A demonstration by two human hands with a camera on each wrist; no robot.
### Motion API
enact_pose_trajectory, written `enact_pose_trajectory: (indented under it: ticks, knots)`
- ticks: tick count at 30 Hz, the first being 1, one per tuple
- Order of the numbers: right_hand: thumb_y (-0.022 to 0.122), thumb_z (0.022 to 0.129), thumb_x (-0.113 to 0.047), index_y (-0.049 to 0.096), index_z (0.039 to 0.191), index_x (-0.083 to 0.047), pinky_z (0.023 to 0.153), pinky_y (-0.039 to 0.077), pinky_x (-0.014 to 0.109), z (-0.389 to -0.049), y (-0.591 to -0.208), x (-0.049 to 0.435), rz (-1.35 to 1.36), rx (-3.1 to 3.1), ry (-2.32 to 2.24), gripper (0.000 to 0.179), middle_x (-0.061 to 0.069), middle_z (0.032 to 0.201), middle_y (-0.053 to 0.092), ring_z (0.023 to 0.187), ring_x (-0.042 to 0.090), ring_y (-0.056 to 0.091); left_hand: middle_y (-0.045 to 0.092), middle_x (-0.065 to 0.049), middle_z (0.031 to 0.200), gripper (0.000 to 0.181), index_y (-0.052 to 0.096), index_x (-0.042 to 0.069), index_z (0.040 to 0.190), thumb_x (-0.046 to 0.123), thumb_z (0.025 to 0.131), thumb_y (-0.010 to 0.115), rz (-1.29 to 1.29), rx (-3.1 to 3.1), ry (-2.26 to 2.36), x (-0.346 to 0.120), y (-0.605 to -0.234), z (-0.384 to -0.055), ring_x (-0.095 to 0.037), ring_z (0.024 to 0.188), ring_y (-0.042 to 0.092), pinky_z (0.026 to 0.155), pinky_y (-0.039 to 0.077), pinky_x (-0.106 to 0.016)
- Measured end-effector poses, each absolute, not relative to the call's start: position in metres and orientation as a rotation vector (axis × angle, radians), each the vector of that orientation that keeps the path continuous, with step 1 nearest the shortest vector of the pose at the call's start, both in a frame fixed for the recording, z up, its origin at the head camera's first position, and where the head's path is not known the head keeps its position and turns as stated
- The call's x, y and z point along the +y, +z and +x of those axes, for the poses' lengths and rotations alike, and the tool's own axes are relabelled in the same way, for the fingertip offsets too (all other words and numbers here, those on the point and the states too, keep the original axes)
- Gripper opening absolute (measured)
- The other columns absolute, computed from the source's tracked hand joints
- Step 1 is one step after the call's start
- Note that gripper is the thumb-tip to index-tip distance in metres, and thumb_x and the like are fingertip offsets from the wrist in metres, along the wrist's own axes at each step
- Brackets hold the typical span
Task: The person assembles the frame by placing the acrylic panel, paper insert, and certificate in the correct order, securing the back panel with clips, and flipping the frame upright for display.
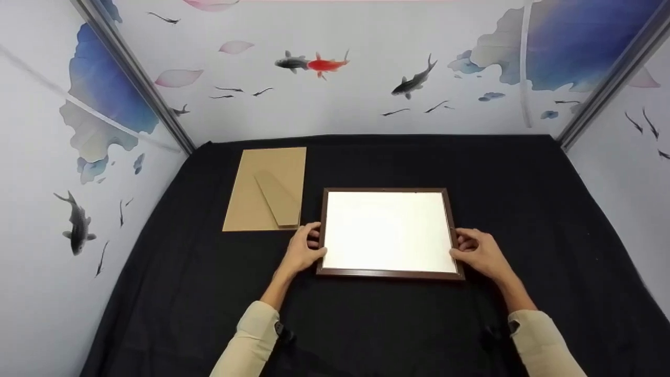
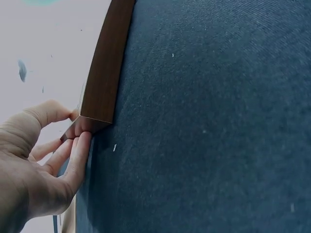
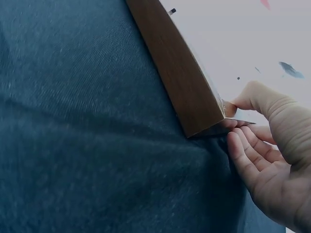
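A picture frame (image 1: 390,274) with a dark brown wooden border lies on the black cloth, a bright white panel (image 1: 390,230) filling its inside. My left hand (image 1: 303,250) holds its left side, thumb on the top edge and fingers against the outer face. The right side is held the same way by my right hand (image 1: 479,252). In the left wrist view, the left fingertips press the brown side (image 2: 103,68) near a corner. The right wrist view has the right thumb over the top edge of the border (image 3: 182,73), fingers along its side.
Left of the frame and slightly farther back lies a tan backing board (image 1: 243,193) with an easel leg (image 1: 280,201) on it. A small dark tab (image 3: 172,11) sticks up at the frame's edge. White panels printed with fish (image 1: 327,64) enclose the black-covered table (image 1: 387,324).
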State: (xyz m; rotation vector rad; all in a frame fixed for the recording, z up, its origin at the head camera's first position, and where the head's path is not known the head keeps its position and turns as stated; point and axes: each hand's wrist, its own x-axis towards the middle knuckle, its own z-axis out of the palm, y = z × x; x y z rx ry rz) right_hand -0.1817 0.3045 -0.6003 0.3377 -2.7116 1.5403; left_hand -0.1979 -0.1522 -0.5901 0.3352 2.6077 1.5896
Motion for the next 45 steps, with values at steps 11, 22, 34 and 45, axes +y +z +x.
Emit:
enact_pose_trajectory:
  ticks: [11, 22, 34, 45]
  knots:
    - [0.077, 0.092, -0.008, 0.05, 0.137, 0.017, 0.075, 0.052, 0.021, -0.18, -0.606, 0.312, 0.308, -2.761, 1.665, 0.058, 0.023, 0.109, 0.062, 0.092, 0.027, 0.063, 0.063, -0.021, 0.123, 0.064, 0.049, -0.002, 0.145, 0.014, 0.091, 0.079, 0.148, 2.604, 1.596, -0.161, -0.581, -0.198, -0.037, 0.104, 0.065, 0.084, 0.056, -0.045]
    - [0.077, 0.091, -0.004, 0.051, 0.134, 0.019, 0.075, 0.052, 0.021, -0.17, -0.59, 0.306, 0.312, -2.701, 1.762, 0.055, 0.027, 0.109, 0.061, 0.091, 0.027, 0.063, 0.063, -0.025, 0.124, 0.071, 0.05, -0.005, 0.142, 0.011, 0.083, 0.086, -0.305, 2.689, 1.914, -0.206, -0.592, -0.2, -0.039, 0.106, 0.066, 0.091, 0.053, -0.048]
    - [0.076, 0.09, -0.001, 0.052, 0.132, 0.021, 0.075, 0.052, 0.02, -0.165, -0.574, 0.299, 0.314, -2.695, 1.762, 0.053, 0.03, 0.108, 0.06, 0.091, 0.03, 0.063, 0.058, -0.032, 0.129, 0.066, 0.042, -0.01, 0.147, -0.004, 0.09, 0.074, -0.538, 2.197, 2.336, -0.22, -0.596, -0.214, -0.034, 0.106, 0.067, 0.086, 0.056, -0.034]
    - [0.076, 0.09, 0.0, 0.051, 0.133, 0.021, 0.076, 0.053, 0.021, -0.165, -0.577, 0.3, 0.332, -2.674, 1.762, 0.054, 0.03, 0.108, 0.061, 0.091, 0.032, 0.064, 0.053, -0.034, 0.133, 0.058, 0.039, -0.016, 0.145, -0.012, 0.094, 0.065, -0.645, 2.02, 2.374, -0.213, -0.594, -0.232, -0.041, 0.115, 0.062, 0.087, 0.055, -0.034]
